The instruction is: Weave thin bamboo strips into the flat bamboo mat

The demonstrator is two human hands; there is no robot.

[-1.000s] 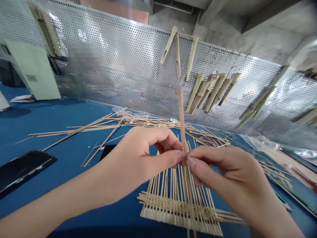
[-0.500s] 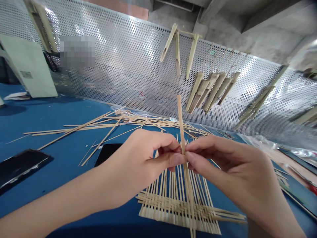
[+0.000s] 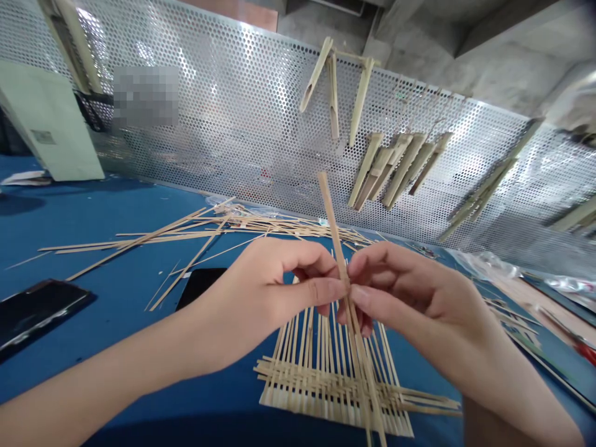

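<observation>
A long bamboo strip (image 3: 332, 217) stands nearly upright before me, its top leaning left. Below my fingers it looks parted into two lengths that run down toward the front. My left hand (image 3: 284, 288) pinches it between thumb and forefinger. From the other side my right hand (image 3: 410, 304) grips it at the same height, thumb in front. Beneath both hands lies a partly woven bamboo mat (image 3: 321, 388), with upright strips fanning away and cross strips laced through near its front edge. My hands and the held strip cover part of the mat.
Loose bamboo strips (image 3: 186, 234) are strewn on the blue table (image 3: 116, 335). Two dark phone-like slabs lie left, one (image 3: 41, 316) near the edge. A perforated metal panel (image 3: 223, 124) with hanging bamboo pieces (image 3: 395, 167) stands behind. Red-handled scissors (image 3: 584, 351) lie far right.
The strip's top has tipped left, and its lower lengths have swung right and spread further apart. My right-hand fingers have shifted slightly down around it. Both hands still pinch it.
</observation>
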